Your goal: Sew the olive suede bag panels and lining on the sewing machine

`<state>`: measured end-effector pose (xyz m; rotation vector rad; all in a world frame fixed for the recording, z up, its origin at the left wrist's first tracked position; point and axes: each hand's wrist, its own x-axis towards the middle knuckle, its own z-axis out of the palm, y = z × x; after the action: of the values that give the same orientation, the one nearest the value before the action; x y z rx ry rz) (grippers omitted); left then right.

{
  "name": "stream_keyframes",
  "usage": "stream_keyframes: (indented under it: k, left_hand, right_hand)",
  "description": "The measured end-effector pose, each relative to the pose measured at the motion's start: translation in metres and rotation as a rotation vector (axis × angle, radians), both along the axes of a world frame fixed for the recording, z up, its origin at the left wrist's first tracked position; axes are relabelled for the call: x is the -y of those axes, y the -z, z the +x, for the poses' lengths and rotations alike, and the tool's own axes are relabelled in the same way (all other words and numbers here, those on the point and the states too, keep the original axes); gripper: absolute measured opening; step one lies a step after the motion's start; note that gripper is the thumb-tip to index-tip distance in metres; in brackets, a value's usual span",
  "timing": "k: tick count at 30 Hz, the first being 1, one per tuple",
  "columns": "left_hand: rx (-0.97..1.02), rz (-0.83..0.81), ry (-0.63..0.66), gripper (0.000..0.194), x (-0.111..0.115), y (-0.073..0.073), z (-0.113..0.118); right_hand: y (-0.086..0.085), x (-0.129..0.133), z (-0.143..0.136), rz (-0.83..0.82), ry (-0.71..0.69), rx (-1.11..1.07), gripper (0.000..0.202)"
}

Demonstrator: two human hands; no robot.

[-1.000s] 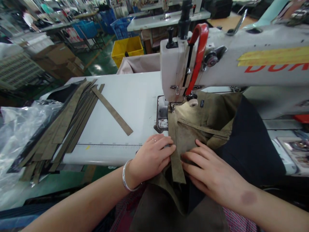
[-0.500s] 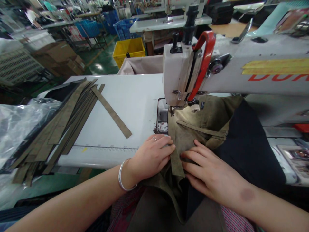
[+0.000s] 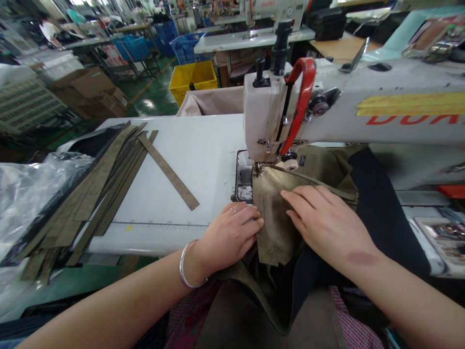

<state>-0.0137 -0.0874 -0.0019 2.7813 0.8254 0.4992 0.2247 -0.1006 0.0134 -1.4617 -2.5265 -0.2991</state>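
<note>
Under the needle and presser foot of a white sewing machine (image 3: 265,116) lies an olive cloth piece (image 3: 276,213) with a strip along its left edge. My left hand (image 3: 232,232), a bracelet on its wrist, has its fingers closed on the cloth's left edge near the table's front. On the right, my right hand (image 3: 319,223) rests on top of the cloth, fingers slightly bent and thumb apart. Dark blue fabric (image 3: 378,208) spreads out to the right of that hand and also hangs down toward my lap.
Left on the white table (image 3: 203,150) are a pile of olive strips (image 3: 94,194) and one loose strip (image 3: 170,174). Clear plastic (image 3: 39,179) lies beyond the pile. A yellow bin (image 3: 194,77) stands behind; a person (image 3: 49,30) is far left.
My right hand has moved up and forward over the cloth, closer to the machine head. The narrow folded band there has shifted up and right. My left hand has stayed nearly in place.
</note>
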Motion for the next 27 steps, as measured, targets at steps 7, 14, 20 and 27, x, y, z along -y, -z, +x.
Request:
stream_keyframes:
  k: [7, 14, 20, 27]
  left_hand:
    - [0.022, -0.005, 0.005, 0.024, 0.000, 0.000, 0.000]
    - [-0.003, -0.012, 0.001, 0.024, 0.000, -0.001, 0.000]
    - [-0.009, -0.024, 0.000, 0.024, -0.001, -0.002, 0.001]
    - [-0.023, 0.002, 0.000, 0.027, -0.009, -0.002, 0.002]
  right_hand:
    - [0.005, -0.019, 0.012, 0.103, 0.140, -0.090, 0.050]
    - [0.015, -0.025, 0.003, -0.034, -0.325, -0.116, 0.041]
    - [0.019, -0.028, 0.001, -0.129, -0.353, -0.163, 0.034]
    - [0.012, -0.036, 0.001, -0.182, -0.350, -0.145, 0.036]
